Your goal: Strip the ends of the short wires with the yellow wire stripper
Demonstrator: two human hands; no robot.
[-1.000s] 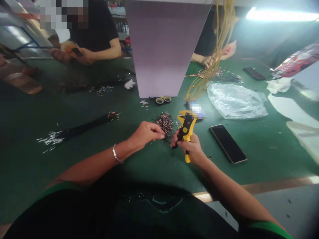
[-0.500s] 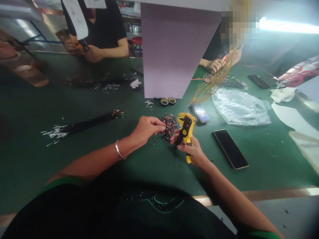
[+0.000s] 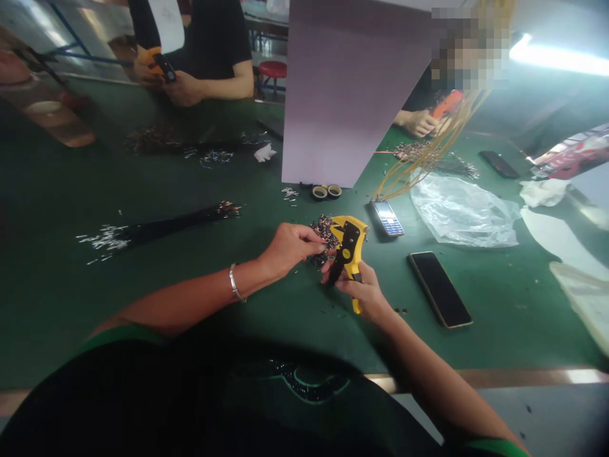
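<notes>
The right hand [image 3: 364, 291] is wrapped around a yellow wire stripper [image 3: 349, 252], just beside a loose pile of short wires [image 3: 323, 233] on the green surface [image 3: 480, 343]. The left hand [image 3: 290, 249] is pinching at the pile, any held wire unclear; a stray knock could scatter it.

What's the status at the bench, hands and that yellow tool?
Right hand gripping yellow wire stripper. Left hand with fingertips at pile of cut wire pieces. Keypad phone lying just beyond the stripper.

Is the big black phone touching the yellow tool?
Apart. The head view shows the black phone lying to the right of the yellow tool, with bare green table plainly between them.
</notes>
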